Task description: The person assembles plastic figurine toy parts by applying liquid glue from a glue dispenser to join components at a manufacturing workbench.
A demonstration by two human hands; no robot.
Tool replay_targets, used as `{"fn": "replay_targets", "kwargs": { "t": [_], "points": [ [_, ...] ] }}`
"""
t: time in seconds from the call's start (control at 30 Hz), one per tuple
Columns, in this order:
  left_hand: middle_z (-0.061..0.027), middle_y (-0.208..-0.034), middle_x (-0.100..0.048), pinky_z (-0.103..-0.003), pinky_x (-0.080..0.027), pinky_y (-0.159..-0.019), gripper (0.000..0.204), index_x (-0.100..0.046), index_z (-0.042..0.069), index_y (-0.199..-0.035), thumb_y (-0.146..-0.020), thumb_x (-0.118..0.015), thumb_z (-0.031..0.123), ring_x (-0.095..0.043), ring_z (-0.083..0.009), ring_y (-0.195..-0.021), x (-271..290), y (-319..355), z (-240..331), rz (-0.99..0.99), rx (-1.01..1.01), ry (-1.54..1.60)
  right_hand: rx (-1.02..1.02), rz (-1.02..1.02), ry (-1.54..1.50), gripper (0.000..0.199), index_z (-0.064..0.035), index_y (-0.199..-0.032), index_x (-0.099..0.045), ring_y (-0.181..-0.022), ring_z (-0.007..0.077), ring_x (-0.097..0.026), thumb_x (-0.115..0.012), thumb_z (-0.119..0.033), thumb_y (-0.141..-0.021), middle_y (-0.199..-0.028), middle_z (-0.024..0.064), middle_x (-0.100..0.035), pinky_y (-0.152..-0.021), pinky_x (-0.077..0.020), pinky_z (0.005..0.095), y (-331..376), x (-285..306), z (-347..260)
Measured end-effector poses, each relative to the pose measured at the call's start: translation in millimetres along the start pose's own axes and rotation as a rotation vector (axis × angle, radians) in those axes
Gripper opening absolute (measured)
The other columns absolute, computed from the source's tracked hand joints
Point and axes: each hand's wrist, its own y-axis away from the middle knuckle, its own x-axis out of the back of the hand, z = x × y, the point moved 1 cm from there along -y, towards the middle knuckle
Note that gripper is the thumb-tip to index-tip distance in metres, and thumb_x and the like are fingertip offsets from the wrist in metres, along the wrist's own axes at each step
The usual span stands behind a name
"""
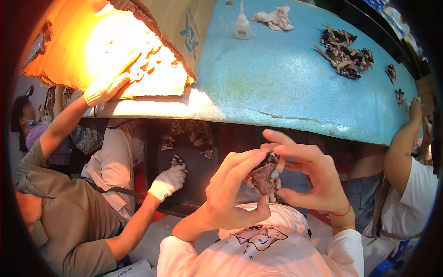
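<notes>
- Up close, the left hand (230,184) and right hand (309,177) pinch a small brown cone-shaped piece (265,177) between them, fingertips curled round it, below the blue foam tabletop (286,78).
- Nearby, a co-worker's white-gloved hand (168,181) grips a small dark part.
- Farther off, a glue bottle (242,25) stands near a cardboard box (184,27).
</notes>
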Motion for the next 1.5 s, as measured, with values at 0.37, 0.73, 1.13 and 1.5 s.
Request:
{"fn": "replay_targets", "kwargs": {
  "t": [0.37,0.73,1.13,1.5],
  "points": [
    [-0.0217,-0.114,-0.046,-0.032,-0.05,-0.078,0.061,-0.041,-0.01,-0.118,-0.059,-0.056,-0.001,-0.049,-0.0242,-0.1,-2.0,2.7,3.0,0.005,0.086,0.213,0.197,0.108,-0.225,0.076,-0.0095,-0.129,-0.036,-0.122,0.0377,-0.038,-0.067,0.008,-0.062,-0.141,0.026,-0.017,-0.097,-0.0364,0.0481,6.6,-5.1,13.9],
    [-0.0229,-0.115,-0.049,-0.029,-0.051,-0.073,0.063,-0.043,-0.008,-0.119,-0.06,-0.061,-0.002,-0.053,-0.0246,-0.097,-5.2,-0.8,4.9,-0.017,0.036,0.131,0.276,0.221,-0.275,0.07,-0.0011,-0.127,-0.036,-0.114,0.0273,-0.047,-0.061,0.013,-0.063,-0.14,0.0211,-0.023,-0.095,-0.0414,0.0403,8.8,-13.0,18.6],
    [-0.0207,-0.119,-0.047,-0.027,-0.053,-0.069,0.061,-0.043,-0.007,-0.121,-0.064,-0.063,-0.002,-0.058,-0.0233,-0.095,-5.6,4.4,-1.3,-0.013,0.118,0.191,0.144,0.282,-0.26,0.07,-0.0044,-0.126,-0.032,-0.106,0.0218,-0.05,-0.06,0.007,-0.063,-0.138,0.0217,-0.026,-0.092,-0.0439,0.0379,6.2,-18.3,18.1],
    [-0.0236,-0.119,-0.047,-0.044,-0.055,-0.07,0.065,-0.033,-0.014,-0.125,-0.074,-0.064,0.014,-0.055,-0.0359,-0.102,-15.4,5.9,-0.3,0.083,0.675,1.06,0.098,0.449,-0.441,0.09,-0.005,-0.136,-0.02,-0.115,0.0267,-0.044,-0.077,-0.022,-0.068,-0.139,0.0206,-0.027,-0.092,-0.0426,0.0384,12.0,-16.1,24.3]
  ]
}}
